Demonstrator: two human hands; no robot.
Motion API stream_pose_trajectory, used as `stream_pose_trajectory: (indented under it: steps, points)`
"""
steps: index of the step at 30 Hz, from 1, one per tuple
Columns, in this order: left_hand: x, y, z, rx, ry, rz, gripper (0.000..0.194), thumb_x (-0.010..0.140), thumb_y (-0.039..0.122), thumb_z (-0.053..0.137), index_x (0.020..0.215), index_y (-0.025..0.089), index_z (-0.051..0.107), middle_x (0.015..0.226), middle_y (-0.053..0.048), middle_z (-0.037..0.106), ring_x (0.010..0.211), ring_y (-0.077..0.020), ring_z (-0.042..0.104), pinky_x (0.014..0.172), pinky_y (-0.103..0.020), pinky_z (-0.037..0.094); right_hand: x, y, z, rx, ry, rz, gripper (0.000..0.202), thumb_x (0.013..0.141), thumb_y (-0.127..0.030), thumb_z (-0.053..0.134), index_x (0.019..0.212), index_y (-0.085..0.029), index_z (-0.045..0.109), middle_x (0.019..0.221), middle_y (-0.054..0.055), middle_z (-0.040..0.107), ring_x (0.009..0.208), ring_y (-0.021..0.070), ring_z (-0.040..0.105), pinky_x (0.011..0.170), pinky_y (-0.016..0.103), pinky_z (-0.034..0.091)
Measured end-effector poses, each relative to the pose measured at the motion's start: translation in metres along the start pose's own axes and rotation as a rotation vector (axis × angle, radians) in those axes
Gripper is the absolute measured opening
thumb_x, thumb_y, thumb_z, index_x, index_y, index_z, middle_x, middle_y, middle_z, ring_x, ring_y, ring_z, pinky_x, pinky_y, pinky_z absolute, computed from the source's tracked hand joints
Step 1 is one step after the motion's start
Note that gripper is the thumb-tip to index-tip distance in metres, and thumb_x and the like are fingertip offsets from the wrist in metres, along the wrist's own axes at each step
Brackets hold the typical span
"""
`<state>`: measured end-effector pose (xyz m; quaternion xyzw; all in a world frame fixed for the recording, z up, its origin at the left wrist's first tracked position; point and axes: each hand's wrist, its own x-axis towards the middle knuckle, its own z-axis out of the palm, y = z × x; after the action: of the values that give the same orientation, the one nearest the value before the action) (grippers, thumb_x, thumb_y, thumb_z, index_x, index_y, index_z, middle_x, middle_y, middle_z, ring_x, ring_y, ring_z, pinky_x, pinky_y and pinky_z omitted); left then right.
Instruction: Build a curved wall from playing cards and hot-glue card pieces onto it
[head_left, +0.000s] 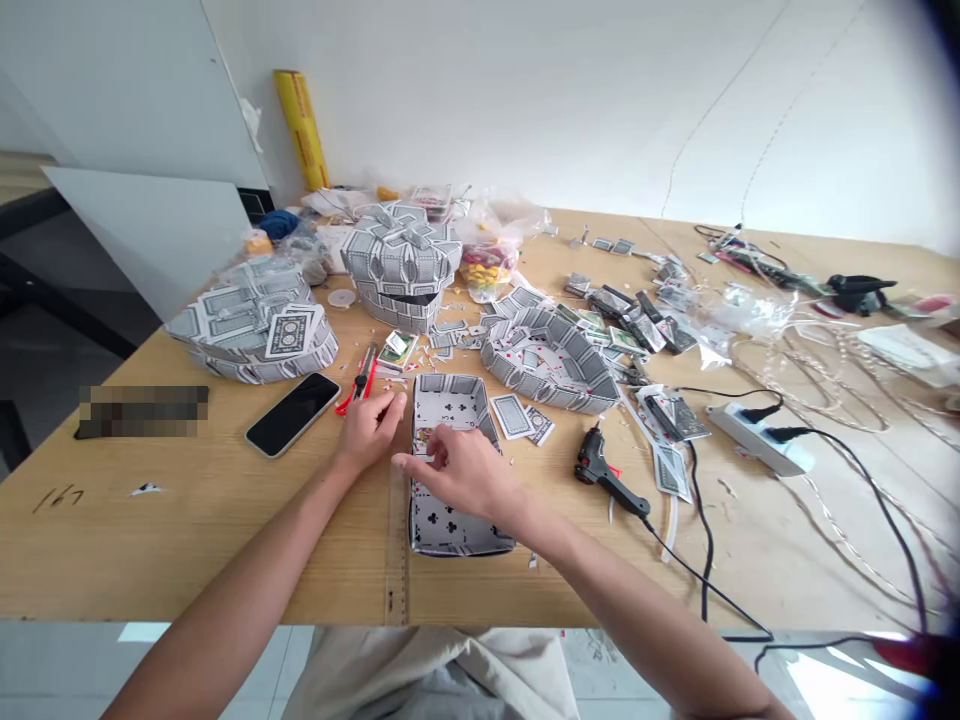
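Observation:
A shallow rectangular box [465, 533] made of playing cards lies open in front of me, with card faces lining its inside. My right hand [466, 474] is over the box, fingers bent and thumb stretched left, apart from them; no object shows between them. Just left of the box, my left hand [369, 430] rests on the table with its fingers curled closed, and I see nothing in it. Under and between the hands runs a clear ruler [397, 570]. A red utility knife [365, 374] lies just beyond my left hand. Two loose cards [513, 416] lie right of the box.
A black glue gun [600, 468] lies to the right, its cord running toward a white power strip [761, 440]. A phone [292, 415] is on the left. Behind stand a lidded card box [401, 255], a heart-shaped card tray [551, 360] and another card box [251, 320], among card scraps.

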<state>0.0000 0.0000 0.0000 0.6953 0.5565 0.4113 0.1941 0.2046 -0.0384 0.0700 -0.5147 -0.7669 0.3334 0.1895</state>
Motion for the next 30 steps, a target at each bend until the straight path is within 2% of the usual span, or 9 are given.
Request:
stream_pose_trajectory:
  steps: [2, 5, 9, 12, 15, 19, 23, 27, 30]
  points:
    - [-0.001, 0.0, 0.0, -0.016, 0.014, -0.009, 0.046, 0.106, 0.042, 0.049, 0.065, 0.021, 0.055, 0.056, 0.003, 0.053, 0.054, -0.0129, 0.046, 0.06, -0.028, 0.037, 0.006, -0.006, 0.011, -0.042, -0.04, 0.036, 0.047, 0.09, -0.055, 0.077, 0.062, -0.026, 0.052, 0.06, 0.005, 0.066, 0.057, 0.0205, 0.059, 0.056, 0.032, 0.031]
    - [-0.001, 0.0, 0.0, -0.042, 0.027, -0.026, 0.046, 0.105, 0.043, 0.05, 0.065, 0.021, 0.056, 0.055, 0.003, 0.053, 0.052, -0.0129, 0.046, 0.059, -0.028, 0.036, 0.013, -0.01, 0.02, -0.035, -0.081, 0.085, 0.041, 0.088, -0.028, 0.073, 0.055, -0.027, 0.048, 0.055, 0.003, 0.063, 0.057, 0.0205, 0.059, 0.058, 0.032, 0.033]
    - [-0.001, -0.001, -0.001, -0.092, 0.043, -0.056, 0.048, 0.105, 0.045, 0.051, 0.064, 0.021, 0.054, 0.055, 0.003, 0.051, 0.053, -0.013, 0.045, 0.059, -0.028, 0.035, 0.01, -0.012, 0.011, 0.035, -0.02, 0.096, 0.036, 0.081, -0.014, 0.067, 0.055, -0.026, 0.046, 0.052, 0.0, 0.06, 0.054, 0.0173, 0.054, 0.057, 0.031, 0.034]
    - [-0.001, -0.002, 0.001, -0.156, 0.061, -0.083, 0.049, 0.106, 0.049, 0.049, 0.066, 0.021, 0.056, 0.057, 0.002, 0.052, 0.056, -0.0137, 0.047, 0.06, -0.028, 0.037, -0.005, -0.01, -0.013, 0.227, 0.063, 0.088, 0.031, 0.087, -0.022, 0.065, 0.061, -0.025, 0.049, 0.054, -0.003, 0.056, 0.052, 0.015, 0.051, 0.054, 0.029, 0.033]
    - [-0.001, -0.004, 0.004, -0.243, 0.096, -0.121, 0.046, 0.108, 0.051, 0.045, 0.076, 0.021, 0.06, 0.064, 0.001, 0.058, 0.06, -0.0146, 0.054, 0.061, -0.027, 0.042, -0.021, -0.003, -0.044, 0.506, 0.149, 0.095, 0.031, 0.091, -0.044, 0.069, 0.07, -0.024, 0.059, 0.058, -0.003, 0.053, 0.054, 0.015, 0.049, 0.051, 0.027, 0.037]
    - [0.0, -0.006, 0.008, -0.355, 0.169, -0.184, 0.035, 0.107, 0.053, 0.048, 0.103, 0.022, 0.062, 0.09, -0.005, 0.071, 0.08, -0.0179, 0.067, 0.068, -0.027, 0.051, -0.037, 0.016, -0.065, 0.957, 0.208, 0.181, 0.031, 0.086, -0.054, 0.078, 0.088, -0.024, 0.072, 0.08, 0.002, 0.069, 0.066, 0.0167, 0.062, 0.06, 0.027, 0.051]
    - [0.002, -0.006, 0.01, -0.484, 0.139, -0.248, 0.042, 0.104, 0.06, 0.051, 0.119, 0.022, 0.063, 0.108, -0.011, 0.076, 0.096, -0.0224, 0.073, 0.073, -0.031, 0.058, -0.044, 0.043, -0.05, 1.16, 0.267, 0.28, 0.032, 0.081, -0.051, 0.085, 0.095, -0.025, 0.073, 0.094, 0.006, 0.079, 0.086, 0.0258, 0.076, 0.072, 0.035, 0.063]
    - [0.007, -0.008, 0.013, -0.625, -0.014, -0.337, 0.059, 0.102, 0.069, 0.044, 0.121, 0.018, 0.066, 0.098, -0.013, 0.08, 0.077, -0.0234, 0.077, 0.06, -0.032, 0.058, -0.046, 0.067, -0.021, 1.184, 0.21, 0.352, 0.036, 0.078, -0.057, 0.083, 0.091, -0.026, 0.07, 0.086, 0.006, 0.081, 0.088, 0.0326, 0.08, 0.069, 0.043, 0.065]
    - [0.009, -0.008, 0.013, -0.654, -0.088, -0.355, 0.059, 0.101, 0.067, 0.047, 0.123, 0.016, 0.067, 0.097, -0.014, 0.081, 0.074, -0.0239, 0.077, 0.057, -0.032, 0.058, -0.05, 0.078, -0.008, 1.168, 0.18, 0.387, 0.04, 0.075, -0.06, 0.085, 0.089, -0.025, 0.071, 0.078, 0.005, 0.079, 0.08, 0.0322, 0.08, 0.064, 0.042, 0.064]
